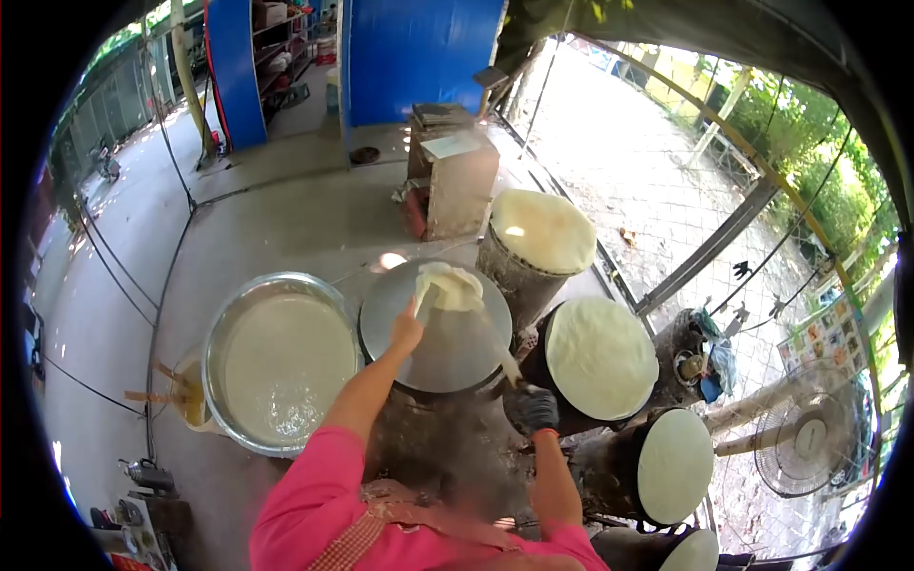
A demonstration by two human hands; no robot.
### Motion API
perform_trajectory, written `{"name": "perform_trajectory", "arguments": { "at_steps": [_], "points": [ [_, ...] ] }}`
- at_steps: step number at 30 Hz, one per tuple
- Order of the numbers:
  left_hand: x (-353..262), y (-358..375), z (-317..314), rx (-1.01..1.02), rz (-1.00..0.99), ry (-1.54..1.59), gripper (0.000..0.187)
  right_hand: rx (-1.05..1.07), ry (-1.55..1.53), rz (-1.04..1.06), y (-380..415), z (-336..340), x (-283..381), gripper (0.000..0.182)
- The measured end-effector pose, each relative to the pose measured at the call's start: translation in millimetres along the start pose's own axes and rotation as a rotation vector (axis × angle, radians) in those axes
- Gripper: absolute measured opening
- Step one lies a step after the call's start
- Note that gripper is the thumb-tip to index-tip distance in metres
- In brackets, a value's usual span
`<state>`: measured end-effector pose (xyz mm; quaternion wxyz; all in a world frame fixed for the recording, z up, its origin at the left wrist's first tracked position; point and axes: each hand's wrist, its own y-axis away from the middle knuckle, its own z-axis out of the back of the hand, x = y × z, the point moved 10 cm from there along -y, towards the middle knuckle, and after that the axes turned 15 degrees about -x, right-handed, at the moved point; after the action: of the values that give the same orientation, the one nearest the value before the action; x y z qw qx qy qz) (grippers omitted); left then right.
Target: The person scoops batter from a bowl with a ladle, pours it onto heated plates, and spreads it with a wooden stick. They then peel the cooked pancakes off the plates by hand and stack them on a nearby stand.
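Note:
My bare left hand (pixel 407 330) reaches over a round flat griddle (pixel 390 303). Its fingers are closed on the near-left end of a pale, soft lump of dough (pixel 451 287), which droops in folds at the griddle's far side. My right hand (pixel 533 411), in a dark glove, grips a long flat tool with a wooden-looking handle (pixel 512 366) at the griddle's right edge. The tool's far part is blurred against the griddle. To the left stands a wide metal basin (pixel 217 381) full of pale batter (pixel 281 357).
Several drum stoves with pale flatbreads on top curve round the right side, among them one flatbread (pixel 603 358) beside the griddle. A bucket (pixel 195 404) with wooden sticks stands left of the basin. A fan (pixel 809 433) is far right, and a worn cabinet (pixel 462 190) stands ahead.

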<state>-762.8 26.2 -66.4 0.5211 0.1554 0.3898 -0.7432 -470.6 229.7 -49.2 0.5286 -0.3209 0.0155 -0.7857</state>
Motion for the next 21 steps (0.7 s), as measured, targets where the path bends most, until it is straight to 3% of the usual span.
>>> {"name": "perform_trajectory", "arguments": {
  "at_steps": [4,5,8,9,10,11,12,13,15,18,21],
  "points": [
    [-21.4,-3.0,28.3,0.209,0.024,-0.130,0.062,-0.267,-0.802,-0.978,11.7,-39.7,-26.5,0.016],
    [-24.3,0.4,29.1,0.249,0.018,-0.152,0.061,-0.248,-0.769,-0.666,-10.4,-44.7,-0.4,0.016],
    [-48.5,-33.3,61.5,0.067,0.042,0.066,0.064,0.022,0.352,-0.284,-40.9,1.0,52.7,0.023],
    [-49.3,-48.2,86.8,-0.015,0.038,0.118,0.065,0.145,0.206,-0.488,-24.9,-36.2,-12.8,0.026],
    [-52.9,-56.2,112.1,-0.087,0.034,0.176,0.066,-0.084,-0.007,-0.460,-35.2,-19.4,-1.6,0.028],
    [-59.8,-61.5,133.8,-0.159,0.034,0.245,0.067,-0.161,-0.255,-0.622,-33.4,-32.8,-8.2,0.029],
    [-61.8,-56.1,149.5,-0.097,0.026,0.341,0.067,-0.231,-0.491,-0.787,-19.3,-50.4,-12.6,0.031],
    [-55.0,-48.3,162.5,-0.032,0.025,0.440,0.068,-0.162,-0.217,-0.727,-35.1,-61.9,7.6,0.033],
    [-8.0,-1.6,157.8,0.180,0.236,0.449,0.064,-0.463,-0.360,-0.615,-55.1,-83.7,2.1,0.030],
    [50.3,80.4,190.3,0.174,0.070,0.230,0.064,-0.092,0.137,-0.409,-68.6,-89.8,-36.4,0.027],
    [93.5,136.5,216.5,0.244,0.393,0.392,0.063,0.105,-0.219,-1.051,-17.4,-32.8,10.5,0.032]
  ]
}}
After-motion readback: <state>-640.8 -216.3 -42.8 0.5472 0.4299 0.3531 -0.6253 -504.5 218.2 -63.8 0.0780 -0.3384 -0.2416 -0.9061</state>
